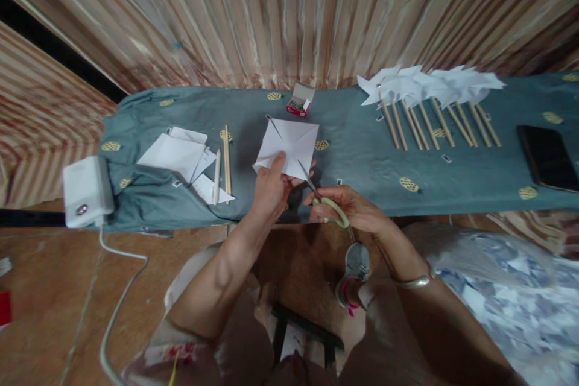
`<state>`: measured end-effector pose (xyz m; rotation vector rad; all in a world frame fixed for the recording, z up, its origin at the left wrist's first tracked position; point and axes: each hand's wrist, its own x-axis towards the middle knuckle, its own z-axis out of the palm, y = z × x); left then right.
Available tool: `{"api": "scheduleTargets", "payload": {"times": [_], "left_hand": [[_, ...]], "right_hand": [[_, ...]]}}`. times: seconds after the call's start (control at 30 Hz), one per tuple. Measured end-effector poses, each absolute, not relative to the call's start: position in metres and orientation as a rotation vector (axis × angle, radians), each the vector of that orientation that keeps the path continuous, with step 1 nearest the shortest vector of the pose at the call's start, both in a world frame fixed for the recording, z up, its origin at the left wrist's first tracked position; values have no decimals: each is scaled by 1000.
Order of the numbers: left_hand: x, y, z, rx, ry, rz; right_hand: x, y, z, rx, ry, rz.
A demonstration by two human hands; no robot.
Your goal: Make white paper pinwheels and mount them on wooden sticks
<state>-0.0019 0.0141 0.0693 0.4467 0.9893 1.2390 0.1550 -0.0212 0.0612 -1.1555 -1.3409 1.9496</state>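
Note:
My left hand (272, 184) grips a square of white paper (289, 140) at its near edge, thumb on top and fingers underneath. A slit runs in from the sheet's far left corner toward the middle. My right hand (346, 208) is closed round the pale green handles of a pair of scissors (332, 210). The blades lie at the near right corner of the paper and point toward its centre. Beyond the sheet stands a small opened red box (298, 105) with little metal pieces inside.
White paper pinwheels (425, 87) on wooden sticks lie in a row at the far right, near a black phone (547, 157). Left of my hands are paper sheets (174, 154), a white pen-like stick (216, 177) and wooden sticks (227, 163). A white corded box (88, 190) sits at the left end.

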Motion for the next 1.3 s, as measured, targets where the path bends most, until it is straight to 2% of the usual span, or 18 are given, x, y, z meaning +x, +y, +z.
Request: {"api": "scheduleTargets", "payload": {"times": [1.3], "left_hand": [[-3, 15, 69, 443, 993, 1252]], "right_hand": [[153, -22, 54, -1181, -1242, 1965]]}}
